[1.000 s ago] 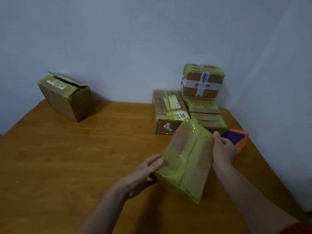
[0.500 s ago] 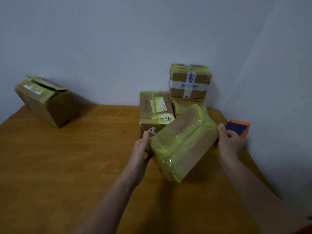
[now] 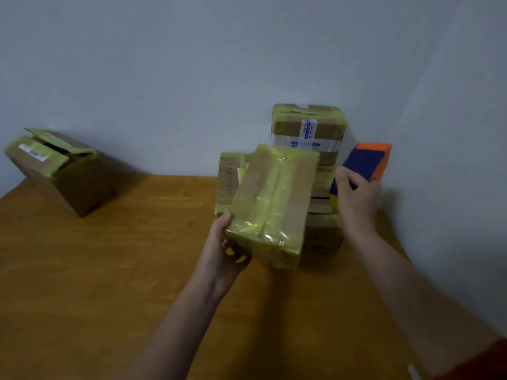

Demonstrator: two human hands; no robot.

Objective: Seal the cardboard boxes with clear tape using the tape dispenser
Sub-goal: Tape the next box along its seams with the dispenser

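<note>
Cardboard box (image 3: pixel 271 204), wrapped in glossy yellowish tape along its seam and edges, held tilted near the middle of the view, its long taped face turned up toward the camera and its far end in front of the stack of boxes (image 3: pixel 323 237). The left hand (image 3: pixel 225 253) grips the box at its near left corner, thumb on the upper face and fingers curled beneath; the box appears raised off the table (image 3: pixel 109 270). The right hand (image 3: pixel 356 193) is apart from the box, to its right, with fingers closed round the blue-and-orange tape dispenser (image 3: pixel 367 163), which is held up beside the stack and in front of the wall (image 3: pixel 192 78). The stack stands at the far right of the table against the wall; its top box (image 3: pixel 308 130) bears a cross of white printed tape, and another taped box (image 3: pixel 229 176) shows just behind the held one. An open box (image 3: pixel 55 168), flaps loose, sits tilted at the far left edge of the table, well apart from the rest. A red sleeve (image 3: pixel 480 360) shows at the lower right.
</note>
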